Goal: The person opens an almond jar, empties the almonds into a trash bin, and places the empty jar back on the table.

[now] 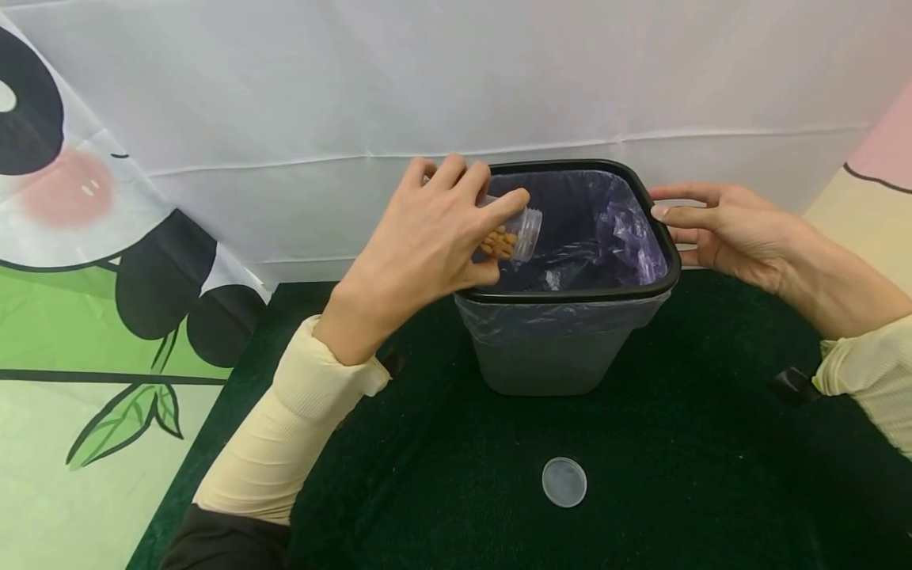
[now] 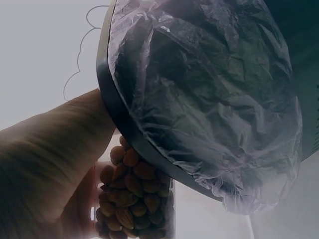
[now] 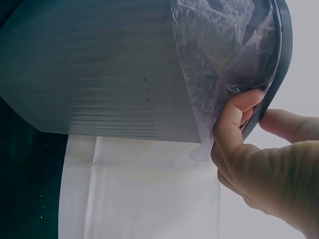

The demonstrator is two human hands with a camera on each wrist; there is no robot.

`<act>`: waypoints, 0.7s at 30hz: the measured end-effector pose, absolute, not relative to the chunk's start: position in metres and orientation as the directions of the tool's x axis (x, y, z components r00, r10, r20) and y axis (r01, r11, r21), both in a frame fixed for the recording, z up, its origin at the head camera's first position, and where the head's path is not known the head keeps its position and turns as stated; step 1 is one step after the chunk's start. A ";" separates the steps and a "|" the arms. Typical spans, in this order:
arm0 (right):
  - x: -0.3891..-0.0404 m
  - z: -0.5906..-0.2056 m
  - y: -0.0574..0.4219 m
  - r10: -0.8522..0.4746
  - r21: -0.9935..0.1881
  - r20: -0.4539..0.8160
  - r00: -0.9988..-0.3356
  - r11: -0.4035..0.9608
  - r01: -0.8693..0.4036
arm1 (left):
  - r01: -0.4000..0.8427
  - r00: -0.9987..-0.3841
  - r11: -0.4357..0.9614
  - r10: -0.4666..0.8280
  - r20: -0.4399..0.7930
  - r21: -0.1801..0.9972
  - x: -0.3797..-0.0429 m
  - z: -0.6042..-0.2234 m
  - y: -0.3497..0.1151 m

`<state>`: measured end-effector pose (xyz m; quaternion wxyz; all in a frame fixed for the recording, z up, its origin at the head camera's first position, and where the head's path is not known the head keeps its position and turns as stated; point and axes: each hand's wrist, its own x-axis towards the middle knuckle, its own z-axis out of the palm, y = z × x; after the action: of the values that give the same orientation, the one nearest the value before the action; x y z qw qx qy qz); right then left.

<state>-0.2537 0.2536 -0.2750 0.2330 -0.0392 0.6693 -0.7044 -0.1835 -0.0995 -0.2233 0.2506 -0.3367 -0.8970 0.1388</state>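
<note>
Jar (image 1: pixel 528 234) in the left hand (image 1: pixel 436 229), tipped on its side above the bin (image 1: pixel 545 364), its threaded mouth uncapped and facing right over the bin's opening. Left fingers (image 1: pixel 507 206) are curled round the jar, thumb on the near side, index reaching toward the neck. Brown nuts (image 1: pixel 499 242) lie inside the jar, visible through its clear wall; the left wrist view shows many of them packed together beside the rim.

The bin stands upright on the green-covered counter (image 1: pixel 442 499), grey, with a black rim (image 1: pixel 570 297). A thin purplish bag (image 1: pixel 630 229) lines it and folds out over the edge. The right hand (image 1: pixel 741 226) pinches the rim at the right side, opened only as far as the rim's thickness: thumb at the rim, other fingers beneath it against the bag.

A round, translucent lid (image 1: pixel 564 482) lies flat on the counter in front of the bin, apart from it. Behind hangs a pale printed sheet (image 1: pixel 370 87). Cream sleeves (image 1: pixel 306 396) cover both forearms.
</note>
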 end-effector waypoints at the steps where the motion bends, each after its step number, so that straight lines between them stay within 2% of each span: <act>1: -0.253 -0.275 0.253 -0.380 -0.961 -0.256 -0.889 0.004 0.276 | 0.535 -0.648 0.734 0.674 0.355 -0.417 -0.184 -0.223 -0.100; 21: -0.254 -0.276 0.249 -0.367 -0.961 -0.255 -0.895 -0.007 0.277 | 0.547 -0.629 0.720 0.690 0.357 -0.428 -0.185 -0.224 -0.100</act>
<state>-0.2537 0.2493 -0.2762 0.2269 -0.0338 0.6670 -0.7089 -0.1850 -0.1001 -0.2240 0.2549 -0.3469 -0.8916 0.1407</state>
